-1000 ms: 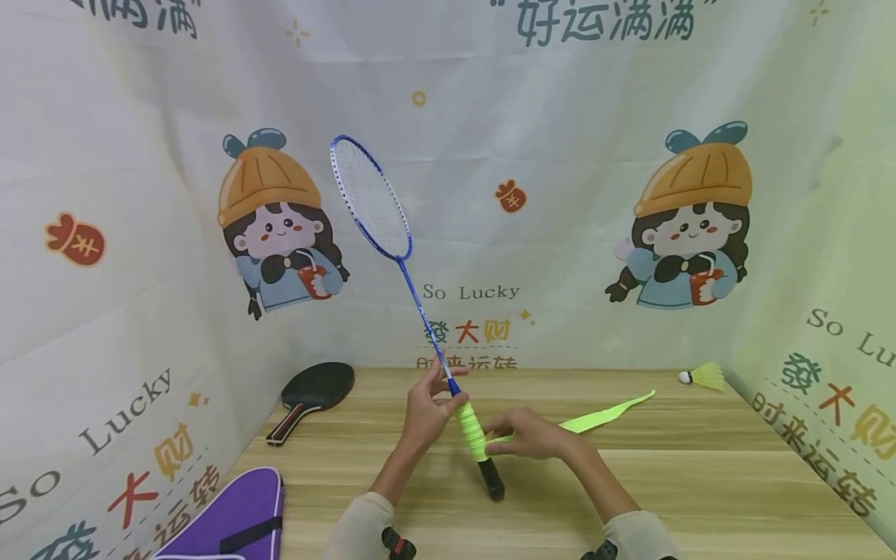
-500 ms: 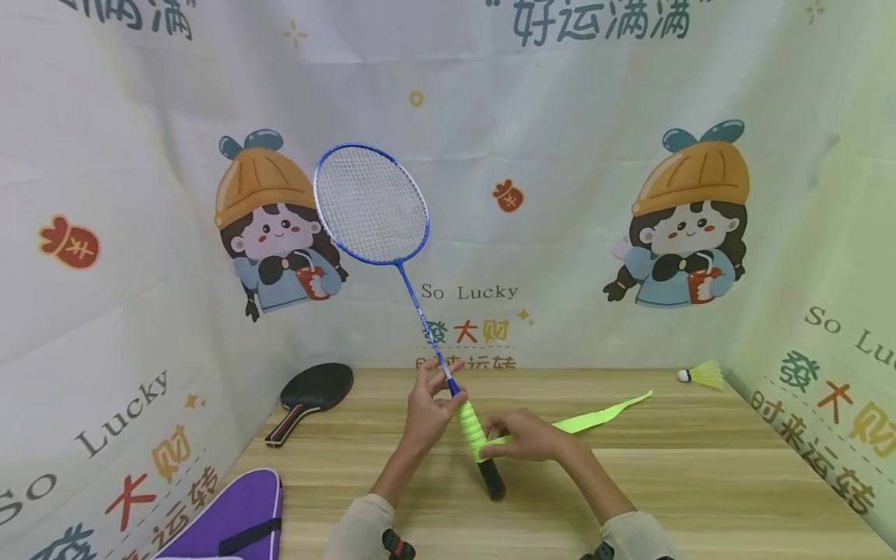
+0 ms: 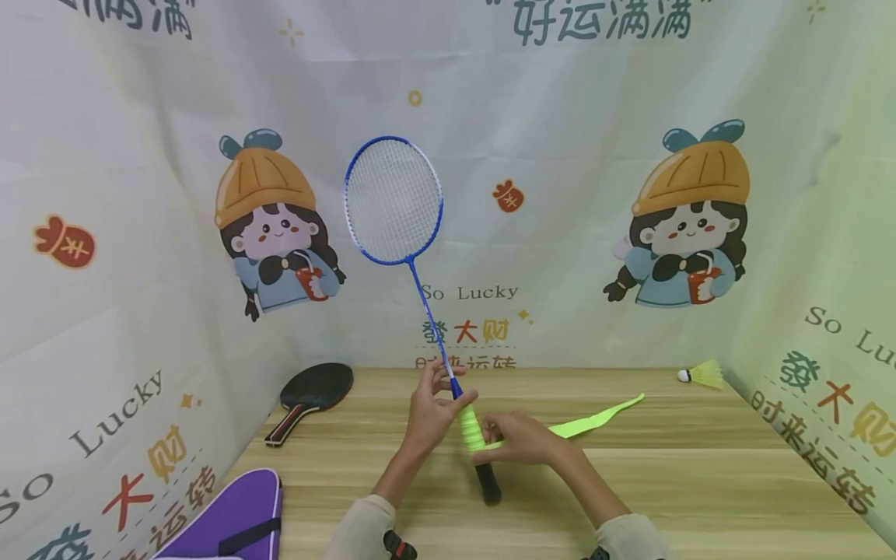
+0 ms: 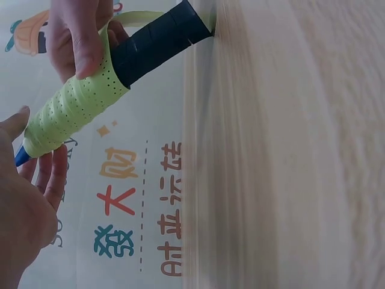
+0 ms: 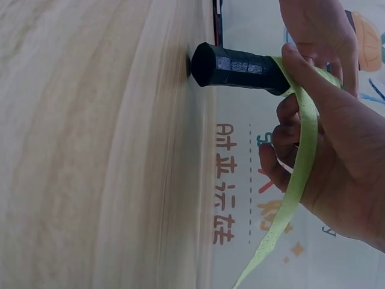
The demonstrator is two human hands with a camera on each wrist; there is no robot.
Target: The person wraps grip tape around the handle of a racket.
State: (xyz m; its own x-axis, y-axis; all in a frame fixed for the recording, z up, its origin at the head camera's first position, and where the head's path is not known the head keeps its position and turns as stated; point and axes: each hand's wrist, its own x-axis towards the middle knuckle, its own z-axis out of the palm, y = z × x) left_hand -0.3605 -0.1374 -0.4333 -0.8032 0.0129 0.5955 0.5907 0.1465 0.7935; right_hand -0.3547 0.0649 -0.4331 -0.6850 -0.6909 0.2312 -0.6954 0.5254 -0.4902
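Note:
A blue badminton racket tilts upward, its butt low over the table. Perforated yellow-green grip tape winds round the upper handle, while the lower handle shows black. My left hand holds the racket near the blue cone at the top of the handle, between thumb and fingers. At the lower edge of the wrapped part, my right hand pinches the tape, thumb against the handle. The tape's loose tail runs across that palm and trails away to the right.
A black table tennis bat lies at the back left of the wooden table. A purple racket bag sits at the front left. A yellow shuttlecock rests at the back right. Printed cloth walls surround the table.
The racket has turned about its shaft, its face swinging from nearly edge-on to facing me. Its head has moved slightly right. My right hand has shifted a little left, drawing the tape tail along.

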